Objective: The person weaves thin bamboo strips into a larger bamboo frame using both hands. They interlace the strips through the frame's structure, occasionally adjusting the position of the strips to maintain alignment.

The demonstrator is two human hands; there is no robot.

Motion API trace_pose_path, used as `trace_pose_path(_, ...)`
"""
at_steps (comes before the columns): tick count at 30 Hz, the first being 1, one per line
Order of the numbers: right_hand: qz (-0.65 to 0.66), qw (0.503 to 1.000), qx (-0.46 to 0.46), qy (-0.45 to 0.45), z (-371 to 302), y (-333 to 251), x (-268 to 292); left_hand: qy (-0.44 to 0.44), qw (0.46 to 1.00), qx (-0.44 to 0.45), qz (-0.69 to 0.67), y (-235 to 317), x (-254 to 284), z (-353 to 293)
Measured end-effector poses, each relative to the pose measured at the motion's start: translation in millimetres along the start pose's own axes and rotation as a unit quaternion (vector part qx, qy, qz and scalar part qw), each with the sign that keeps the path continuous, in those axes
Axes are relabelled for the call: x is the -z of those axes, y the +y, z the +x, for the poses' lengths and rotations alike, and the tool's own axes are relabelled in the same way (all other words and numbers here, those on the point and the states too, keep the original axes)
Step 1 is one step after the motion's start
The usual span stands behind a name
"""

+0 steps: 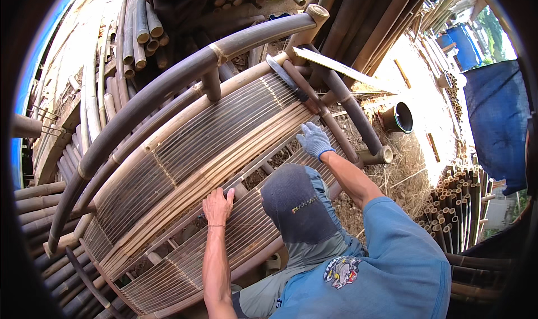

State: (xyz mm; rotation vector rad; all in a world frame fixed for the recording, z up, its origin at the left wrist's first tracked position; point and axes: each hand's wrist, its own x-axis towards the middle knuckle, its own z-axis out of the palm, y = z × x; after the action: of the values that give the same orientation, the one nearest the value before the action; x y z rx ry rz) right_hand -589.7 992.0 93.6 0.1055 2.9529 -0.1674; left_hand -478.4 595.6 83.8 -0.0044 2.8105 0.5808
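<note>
A curved bamboo bench (147,147) with a slatted seat fills the middle of the view. Loose pale bamboo strips (216,170) run lengthwise over it, beside a long gap through which the cross supports show. My bare left hand (217,208) rests on the slats at the gap's edge, fingers extended and thumb apart. Farther right, my right hand (314,140) wears a grey-blue knit glove; its fingers are spread over the slats near the bench's right end. A large knife (284,75) with a dark handle lies beyond that glove, against the end rail.
My bent knee (297,204) is between my arms. Bamboo poles (143,27) are stacked at the far left, with more cut poles (448,212) at the right. A dark bucket (397,118) lies on the ground beyond the bench's right end. A blue tarp (497,123) hangs at far right.
</note>
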Motion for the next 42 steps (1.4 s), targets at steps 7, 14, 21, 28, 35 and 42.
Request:
trace_pose_path(7,0.017,0.996,0.068,0.056,48,37,-42,-0.136,0.984,0.102,0.043,15,8,4)
trace_pose_path(14,0.013,0.991,0.103,0.082,58,37,-29,-0.131,0.987,0.068,0.058,12,12,5)
trace_pose_path(21,-0.056,0.989,0.135,-0.003,63,33,-25,-0.116,0.990,0.043,0.068,0,-7,6)
trace_pose_path(28,-0.039,0.981,0.189,-0.006,55,32,-55,-0.082,0.993,0.034,0.078,11,4,-14)
trace_pose_path(35,-0.059,0.983,0.168,-0.054,22,33,-63,-0.074,0.992,0.023,0.099,8,10,-32)
trace_pose_path(42,0.092,0.979,0.168,0.062,23,68,-71,-0.059,0.996,0.053,0.037,-43,9,-70)
